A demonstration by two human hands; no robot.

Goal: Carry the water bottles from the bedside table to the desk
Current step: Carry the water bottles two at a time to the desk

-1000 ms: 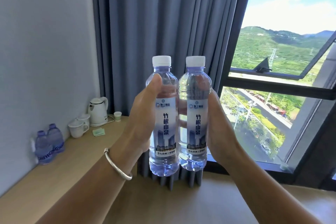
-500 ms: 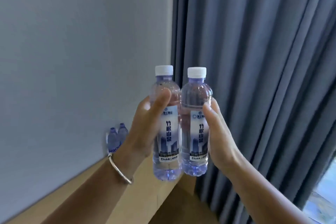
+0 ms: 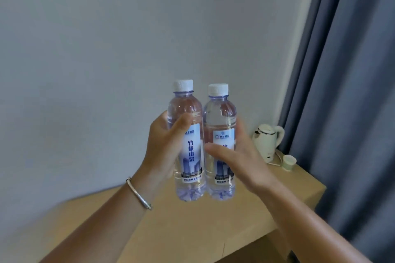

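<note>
Bottles of water are both up in the air above the wooden desk, side by side and touching, upright. The left hand wraps the left water bottle, thumb across its label; the right hand curls round the right water bottle the same way. Risks, as I judge them: the smooth bottles could knock together and one slip from its grip on the way down. Set down too near the desk's right-hand edge, one could tip off. At the far right corner, the white electric kettle and small paper cup could be bumped.
</note>
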